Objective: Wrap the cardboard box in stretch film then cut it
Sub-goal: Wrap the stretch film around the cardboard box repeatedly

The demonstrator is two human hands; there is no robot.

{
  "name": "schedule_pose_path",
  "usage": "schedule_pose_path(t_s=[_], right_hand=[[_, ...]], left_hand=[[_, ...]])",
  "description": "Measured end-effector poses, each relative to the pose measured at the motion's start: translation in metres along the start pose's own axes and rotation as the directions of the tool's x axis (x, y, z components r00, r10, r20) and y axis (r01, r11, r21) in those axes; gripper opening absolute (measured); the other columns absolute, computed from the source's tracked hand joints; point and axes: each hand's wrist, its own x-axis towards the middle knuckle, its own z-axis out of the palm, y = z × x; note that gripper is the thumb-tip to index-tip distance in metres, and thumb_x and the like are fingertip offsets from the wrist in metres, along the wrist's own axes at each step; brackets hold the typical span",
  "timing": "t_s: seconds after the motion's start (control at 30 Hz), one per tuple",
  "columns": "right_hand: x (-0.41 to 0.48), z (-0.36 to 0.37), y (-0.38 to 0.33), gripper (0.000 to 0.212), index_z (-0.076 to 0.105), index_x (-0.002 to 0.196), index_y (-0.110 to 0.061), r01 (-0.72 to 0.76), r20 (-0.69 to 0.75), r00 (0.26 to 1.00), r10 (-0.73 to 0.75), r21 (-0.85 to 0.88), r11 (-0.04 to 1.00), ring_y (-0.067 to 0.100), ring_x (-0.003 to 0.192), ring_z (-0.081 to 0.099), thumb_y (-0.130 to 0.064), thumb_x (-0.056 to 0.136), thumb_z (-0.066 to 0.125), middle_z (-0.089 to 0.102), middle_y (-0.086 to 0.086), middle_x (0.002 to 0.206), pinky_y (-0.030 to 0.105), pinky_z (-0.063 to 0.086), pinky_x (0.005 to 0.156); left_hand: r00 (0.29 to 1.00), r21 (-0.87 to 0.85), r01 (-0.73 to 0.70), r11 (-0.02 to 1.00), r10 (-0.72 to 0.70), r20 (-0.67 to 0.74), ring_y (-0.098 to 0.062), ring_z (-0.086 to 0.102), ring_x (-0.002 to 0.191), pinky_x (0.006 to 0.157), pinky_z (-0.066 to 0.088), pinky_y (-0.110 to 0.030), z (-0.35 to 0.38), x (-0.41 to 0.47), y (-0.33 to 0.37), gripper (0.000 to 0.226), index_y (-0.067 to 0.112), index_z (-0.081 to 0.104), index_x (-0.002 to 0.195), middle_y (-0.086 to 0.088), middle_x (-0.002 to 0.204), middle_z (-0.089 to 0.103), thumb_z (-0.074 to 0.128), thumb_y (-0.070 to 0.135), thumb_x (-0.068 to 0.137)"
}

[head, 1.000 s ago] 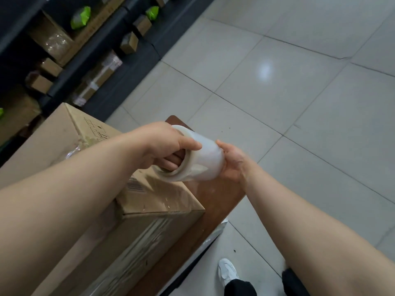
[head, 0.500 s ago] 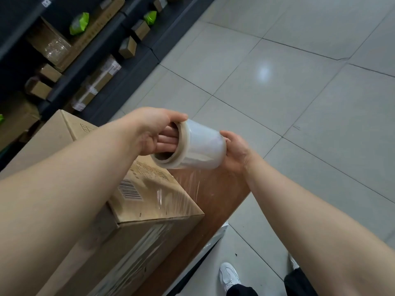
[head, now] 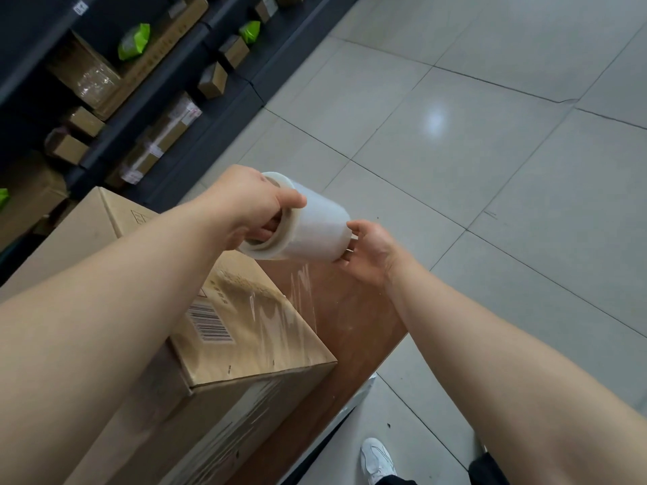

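At the centre of the frame, your left hand (head: 250,204) and right hand (head: 373,252) grip opposite ends of the white stretch-film roll (head: 308,224), clear film trailing down to the brown cardboard box (head: 245,330) at lower left.

Left hand (head: 250,204): fingers go into the core of the white stretch film roll (head: 308,225), tips hidden. Right hand (head: 367,252): fingertips hidden behind the roll's far end. Left forearm covers much of the brown cardboard box (head: 245,327); the box runs off the left and bottom edges. Print beside the barcode label (head: 210,325) too blurred to read. White shoe (head: 376,460) cut by bottom edge. Dark shelving (head: 115,141), far left, cropped; parcel labels illegible.
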Motion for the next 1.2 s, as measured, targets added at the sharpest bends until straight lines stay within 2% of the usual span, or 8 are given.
schedule_pose_path(t_s=[0.13, 0.23, 0.5, 0.67, 0.83, 0.9, 1.03, 1.2], right_hand=[[0.004, 0.008, -0.005, 0.029, 0.056, 0.113, -0.008, -0.015, 0.009, 1.0, 0.015, -0.029, 0.999, 0.024, 0.082, 0.055, -0.012, 0.099, 0.031, 0.058, 0.01, 0.094, 0.03, 0.045, 0.071], [0.011, 0.014, -0.009, 0.025, 0.056, 0.104, -0.005, -0.045, 0.017, 0.999, 0.046, -0.064, 0.997, 0.023, 0.083, 0.056, -0.016, 0.1, 0.035, 0.057, 0.009, 0.093, 0.032, 0.045, 0.082], [0.034, 0.037, -0.019, 0.035, 0.061, 0.104, -0.015, -0.083, 0.038, 0.995, 0.088, -0.134, 0.988, 0.016, 0.07, 0.06, -0.041, 0.103, 0.037, 0.06, 0.001, 0.084, 0.034, 0.05, 0.066], [0.047, 0.045, -0.027, 0.037, 0.055, 0.124, -0.011, -0.144, 0.058, 0.987, 0.148, -0.069, 0.987, 0.022, 0.084, 0.062, -0.038, 0.102, 0.041, 0.062, 0.005, 0.095, 0.04, 0.052, 0.065], [0.059, 0.043, -0.032, 0.042, 0.051, 0.133, -0.005, -0.162, 0.127, 0.979, 0.161, 0.002, 0.987, 0.028, 0.094, 0.064, -0.032, 0.102, 0.043, 0.063, 0.012, 0.113, 0.039, 0.056, 0.066], [0.064, 0.045, -0.032, 0.037, 0.053, 0.127, -0.004, -0.187, 0.173, 0.969, 0.178, 0.033, 0.982, 0.029, 0.095, 0.064, -0.029, 0.102, 0.042, 0.064, 0.012, 0.111, 0.042, 0.055, 0.072], [0.081, 0.051, -0.035, 0.023, 0.054, 0.111, -0.005, -0.226, 0.164, 0.963, 0.215, 0.046, 0.973, 0.027, 0.077, 0.062, -0.021, 0.1, 0.041, 0.059, 0.012, 0.095, 0.041, 0.049, 0.076], [0.105, 0.071, -0.046, 0.023, 0.054, 0.099, -0.002, -0.306, 0.132, 0.94, 0.314, -0.076, 0.949, 0.027, 0.082, 0.055, -0.014, 0.1, 0.034, 0.054, 0.013, 0.092, 0.037, 0.045, 0.082]], left_hand=[[0.994, 0.207, -0.082, 0.975, 0.095, -0.053, -0.022, 0.052, 0.064, 0.063, 0.045, -0.03, -0.007, 0.013, -0.008, 0.036, -0.005, 0.066, 0.077, -0.009, 0.07, 0.053, 0.078, 0.028, 0.075], [0.986, 0.362, -0.138, 0.922, 0.162, -0.037, -0.023, 0.05, 0.065, 0.062, 0.042, -0.03, -0.014, 0.016, -0.007, 0.041, -0.009, 0.067, 0.081, -0.011, 0.071, 0.053, 0.077, 0.031, 0.077], [0.97, 0.579, -0.236, 0.78, 0.224, 0.093, -0.026, 0.055, 0.066, 0.063, 0.047, -0.033, -0.035, 0.028, -0.008, 0.034, -0.002, 0.072, 0.083, -0.024, 0.082, 0.066, 0.077, 0.031, 0.075], [0.985, 0.411, -0.173, 0.895, 0.157, 0.074, -0.021, 0.06, 0.074, 0.076, 0.053, -0.04, -0.046, 0.047, -0.005, 0.035, 0.001, 0.072, 0.09, -0.02, 0.088, 0.071, 0.081, 0.03, 0.071], [0.988, -0.093, 0.138, 0.986, -0.131, 0.075, -0.014, 0.061, 0.054, 0.048, 0.052, -0.022, -0.045, 0.065, 0.002, 0.04, 0.006, 0.065, 0.09, -0.008, 0.076, 0.063, 0.071, 0.044, 0.082], [0.985, -0.18, 0.174, 0.968, -0.17, 0.037, -0.015, 0.062, 0.062, 0.054, 0.054, -0.025, -0.042, 0.072, 0.007, 0.029, 0.007, 0.062, 0.088, -0.009, 0.081, 0.064, 0.072, 0.034, 0.084], [0.986, -0.112, 0.163, 0.98, -0.165, -0.011, -0.014, 0.053, 0.053, 0.04, 0.043, -0.017, -0.045, 0.084, 0.011, 0.022, 0.009, 0.059, 0.074, -0.004, 0.064, 0.054, 0.075, 0.022, 0.082], [0.985, 0.163, 0.148, 0.976, -0.132, -0.107, -0.019, 0.048, 0.061, 0.055, 0.039, -0.027, -0.057, 0.096, 0.003, 0.029, 0.005, 0.062, 0.072, -0.005, 0.067, 0.051, 0.08, 0.027, 0.075]])
